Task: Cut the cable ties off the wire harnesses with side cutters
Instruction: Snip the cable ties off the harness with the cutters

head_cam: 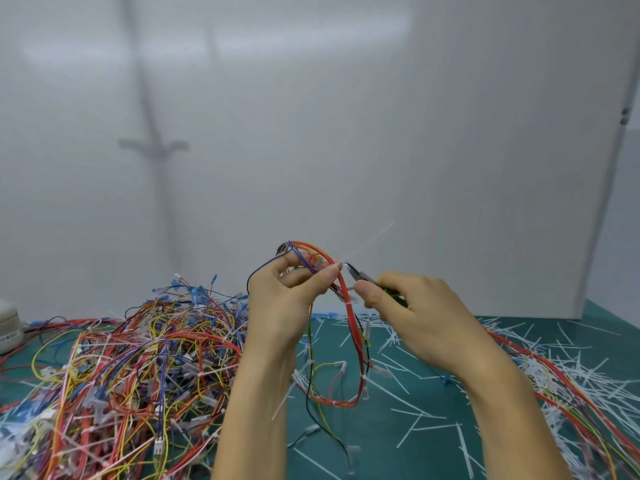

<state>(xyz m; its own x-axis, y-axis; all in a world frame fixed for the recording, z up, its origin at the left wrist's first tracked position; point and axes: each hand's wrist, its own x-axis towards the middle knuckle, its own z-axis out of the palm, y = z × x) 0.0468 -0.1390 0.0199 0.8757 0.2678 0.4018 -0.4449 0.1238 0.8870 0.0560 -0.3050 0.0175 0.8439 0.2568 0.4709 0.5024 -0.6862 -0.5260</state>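
Observation:
My left hand (280, 299) is raised above the mat and pinches a wire harness (349, 320) of red, yellow, purple and black wires near its top bend. The rest of the harness hangs down in a loop to the mat. A white cable tie (369, 242) sticks up and to the right from the pinched spot. My right hand (419, 313) grips the side cutters (360, 274). Their dark jaws point up and left, with the tip right at the base of that tie.
A big tangle of coloured harnesses (131, 368) covers the green mat (426, 441) on the left. Several cut white ties (519, 362) and more wires litter the right side. A white wall panel (346, 133) stands close behind. A pale object (8, 327) sits at the far left edge.

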